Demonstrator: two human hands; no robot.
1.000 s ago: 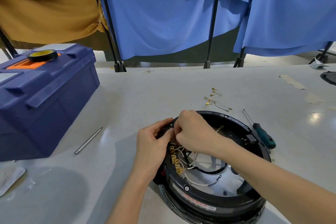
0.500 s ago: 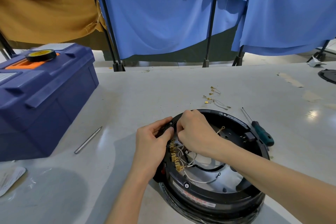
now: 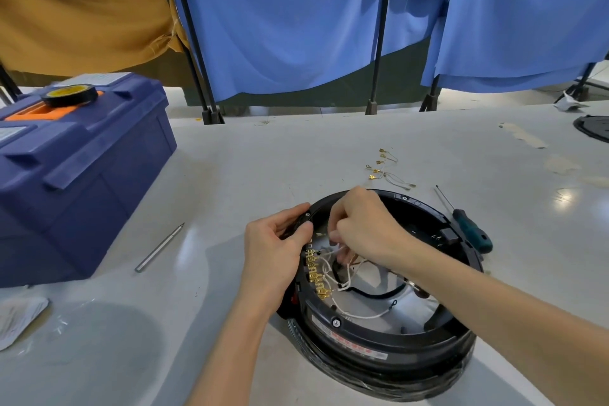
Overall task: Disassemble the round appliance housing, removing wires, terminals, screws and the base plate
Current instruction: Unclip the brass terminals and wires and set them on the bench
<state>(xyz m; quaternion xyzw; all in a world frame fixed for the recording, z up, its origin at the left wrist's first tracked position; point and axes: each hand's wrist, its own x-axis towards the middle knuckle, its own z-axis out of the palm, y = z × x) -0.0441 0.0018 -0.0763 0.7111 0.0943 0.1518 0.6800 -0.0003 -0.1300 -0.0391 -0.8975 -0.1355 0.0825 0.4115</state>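
Progress, as we judge it: partway. A small heap of loose leads (image 3: 387, 168) with brass ends lies on the table (image 3: 230, 175) just beyond the far rim of the housing (image 3: 379, 349), so we take some wiring as already out.

Left to do:
- a row of brass terminals (image 3: 315, 275) sits along the inner left wall
- white wires (image 3: 359, 316) run across the opening
- a hex screw (image 3: 336, 322) is seated in the near rim
- the silvery base plate (image 3: 405, 303) is in place underneath

Position: the housing rests flat on the table, near and right of centre, open side up. Our left hand (image 3: 273, 250) grips its left rim, fingers curled round the edge, steadying it. Our right hand (image 3: 365, 227) reaches in over the far-left part of the opening. Its fingertips are pinched on the white wires just beside the far end of the terminal row. Which lead exactly, we cannot tell.

The green-handled screwdriver (image 3: 471, 231) lies untouched just beside the housing's right rim. We reckon it is wanted for the screw once the wires are out
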